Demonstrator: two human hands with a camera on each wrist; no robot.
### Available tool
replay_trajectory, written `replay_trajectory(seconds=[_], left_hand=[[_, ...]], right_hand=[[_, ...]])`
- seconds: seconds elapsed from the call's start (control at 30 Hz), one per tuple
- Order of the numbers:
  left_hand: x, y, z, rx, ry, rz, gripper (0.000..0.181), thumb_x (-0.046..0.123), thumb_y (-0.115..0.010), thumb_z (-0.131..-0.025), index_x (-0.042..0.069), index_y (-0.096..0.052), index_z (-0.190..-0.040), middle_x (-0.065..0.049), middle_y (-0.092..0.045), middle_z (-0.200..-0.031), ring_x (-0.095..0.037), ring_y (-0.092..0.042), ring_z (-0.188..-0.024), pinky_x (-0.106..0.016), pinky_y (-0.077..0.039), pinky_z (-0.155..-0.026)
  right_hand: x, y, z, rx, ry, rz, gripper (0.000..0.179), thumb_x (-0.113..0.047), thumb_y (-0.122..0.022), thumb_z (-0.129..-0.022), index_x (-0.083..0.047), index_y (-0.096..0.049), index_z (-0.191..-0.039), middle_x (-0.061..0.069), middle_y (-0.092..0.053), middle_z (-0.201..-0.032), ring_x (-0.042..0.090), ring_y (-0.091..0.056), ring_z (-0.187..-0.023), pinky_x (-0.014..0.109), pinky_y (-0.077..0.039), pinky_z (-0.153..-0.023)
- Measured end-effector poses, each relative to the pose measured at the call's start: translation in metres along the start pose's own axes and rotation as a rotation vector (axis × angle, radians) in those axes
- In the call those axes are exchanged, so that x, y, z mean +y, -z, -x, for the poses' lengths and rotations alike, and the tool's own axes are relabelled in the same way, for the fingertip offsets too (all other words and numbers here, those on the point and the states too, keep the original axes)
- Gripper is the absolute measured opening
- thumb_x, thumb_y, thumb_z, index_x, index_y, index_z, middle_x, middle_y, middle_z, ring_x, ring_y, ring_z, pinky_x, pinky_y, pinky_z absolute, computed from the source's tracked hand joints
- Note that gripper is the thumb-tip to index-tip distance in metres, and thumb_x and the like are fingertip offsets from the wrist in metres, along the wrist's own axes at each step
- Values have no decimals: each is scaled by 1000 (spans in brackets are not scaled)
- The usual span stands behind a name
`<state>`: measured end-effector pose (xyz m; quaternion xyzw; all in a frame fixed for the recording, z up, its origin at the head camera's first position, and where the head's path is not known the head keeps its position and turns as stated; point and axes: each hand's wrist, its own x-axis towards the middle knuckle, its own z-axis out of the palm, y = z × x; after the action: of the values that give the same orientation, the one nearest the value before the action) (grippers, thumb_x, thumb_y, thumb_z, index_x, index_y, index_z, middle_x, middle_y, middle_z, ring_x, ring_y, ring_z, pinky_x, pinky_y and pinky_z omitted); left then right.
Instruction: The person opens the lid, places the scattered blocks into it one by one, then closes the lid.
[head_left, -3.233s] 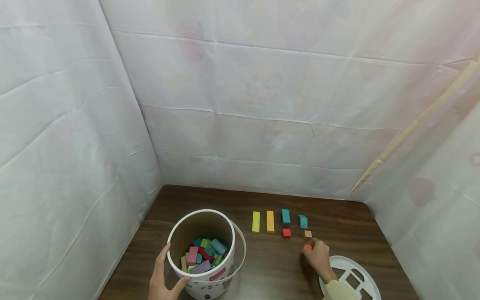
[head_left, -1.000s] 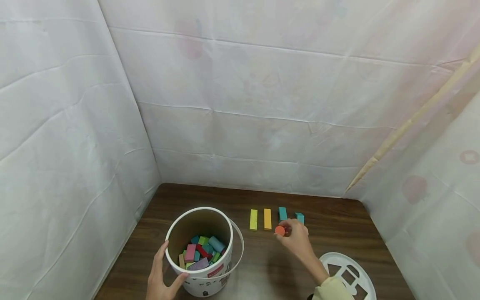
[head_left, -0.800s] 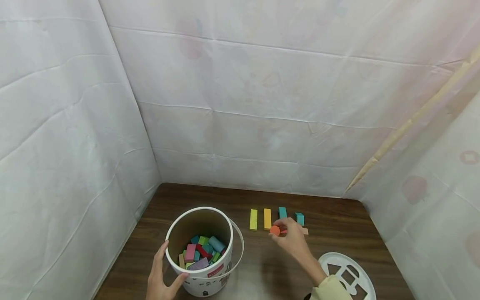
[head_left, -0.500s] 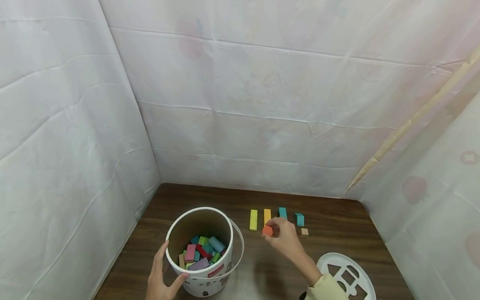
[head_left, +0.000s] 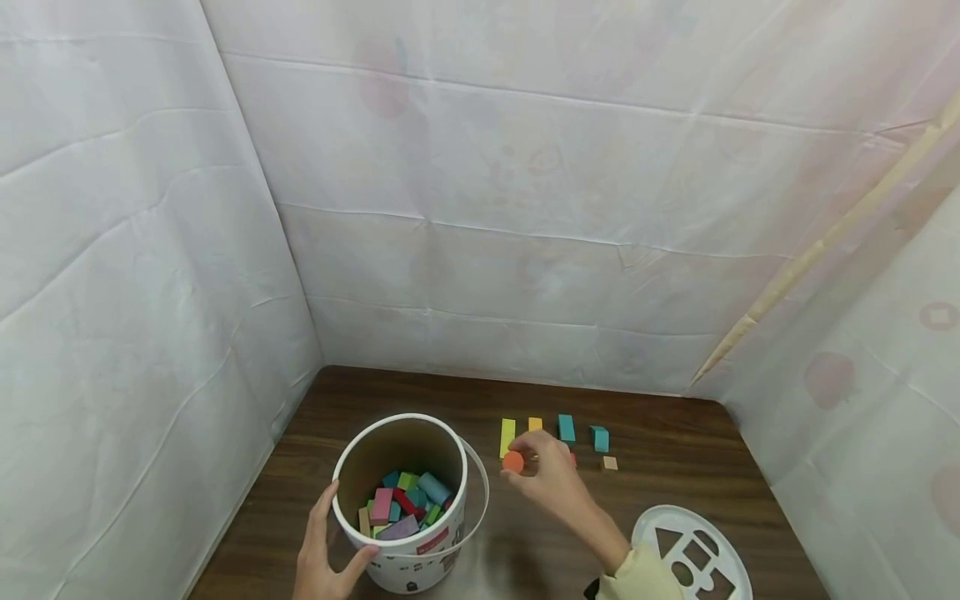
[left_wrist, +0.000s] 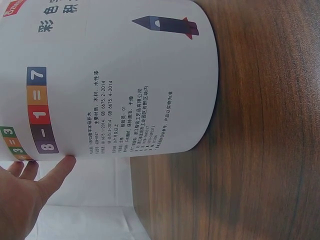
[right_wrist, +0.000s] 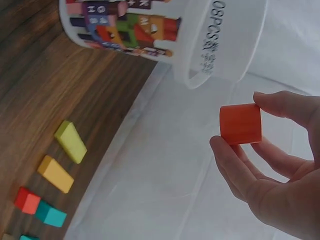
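1. Things looked partway: many loose blocks [head_left: 382,504] lay in the bucket [head_left: 392,572], six separate blocks [head_left: 566,427] sat farther right on the table [head_left: 465,404]; the lid [head_left: 701,577] lay off, near right.
2. The right hand [head_left: 553,477] pinched an orange cylinder [head_left: 513,462] aloft, right of the bucket.
3. The left hand [head_left: 318,560], fingers spread, touched the bucket's left side.
4. Bucket print read "8−1=7", "GB 6675.2-2014", "08PCS".
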<state>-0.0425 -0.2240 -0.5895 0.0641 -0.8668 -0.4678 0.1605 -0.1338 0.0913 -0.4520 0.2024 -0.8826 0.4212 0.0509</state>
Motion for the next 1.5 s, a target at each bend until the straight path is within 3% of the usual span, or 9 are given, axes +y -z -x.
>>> replay_trajectory(seconds=[0.1,0.2,0.43,0.63,0.73,0.83,0.97,1.1,1.5], left_hand=[[-6,-2,-1,1,9,0,99,34,-79,-76,34,-14,-151,1,-25,-150,-31,-36,-130,-51,-53,-93],[-3,-1,-1,1,10,-6,99,32,-79,-76,33,-14,-151,0,-25,-150,-30,-36,-130,-51,-52,-94],[23,7,3,28,-64,14,97,30,-79,-78,26,-16,-152,-9,-28,-147,-40,-38,-126,-56,-54,-88],[-3,-1,-2,-12,24,26,98,34,-78,-77,36,-13,-151,0,-23,-150,-34,-33,-133,-53,-51,-96],[-10,-3,-3,-15,24,29,100,34,-79,-76,36,-13,-151,-1,-23,-151,-33,-32,-133,-54,-50,-96],[1,1,-1,-18,23,17,99,32,-79,-77,34,-13,-151,-2,-23,-151,-33,-34,-132,-52,-51,-96],[30,8,3,7,-24,10,97,30,-78,-79,28,-15,-152,-12,-27,-147,-42,-37,-127,-57,-52,-90],[46,13,6,17,-12,40,93,29,-78,-79,27,-18,-151,-14,-29,-146,-43,-35,-127,-61,-51,-89],[40,11,6,66,-56,51,98,17,-83,-73,23,-23,-150,-13,-31,-145,-40,-38,-125,-59,-52,-89]], right_hand=[[-9,-1,-3,-17,25,26,27,-11,-80,-73,-4,-67,-95,1,-62,-90,17,-57,-79,19,-56,-64],[-17,-3,-5,-26,45,35,25,-12,-80,-74,-7,-67,-95,-1,-61,-90,19,-56,-79,20,-56,-63],[-32,-7,-5,-39,66,4,24,-11,-80,-74,-8,-67,-94,-2,-61,-91,17,-56,-83,20,-59,-68],[-43,-11,-8,-83,63,-37,24,-12,-79,-76,-8,-67,-96,0,-61,-94,17,-54,-85,18,-58,-70],[-48,-14,-9,-113,44,-51,26,-14,-79,-76,-8,-67,-99,0,-60,-96,18,-55,-86,17,-58,-71],[-52,-18,-10,-135,38,-68,28,-15,-79,-76,-7,-67,-100,0,-60,-96,20,-57,-85,17,-58,-71],[-55,-25,-13,-168,40,-89,28,-14,-79,-77,-5,-67,-100,1,-59,-94,20,-58,-82,17,-58,-69],[-56,-31,-15,-195,35,-93,26,-14,-79,-77,-6,-67,-99,0,-59,-92,17,-56,-80,18,-58,-66],[-61,-40,-20,-182,93,-17,24,-12,-79,-76,-5,-66,-94,-1,-57,-82,11,-51,-70,12,-52,-57]])
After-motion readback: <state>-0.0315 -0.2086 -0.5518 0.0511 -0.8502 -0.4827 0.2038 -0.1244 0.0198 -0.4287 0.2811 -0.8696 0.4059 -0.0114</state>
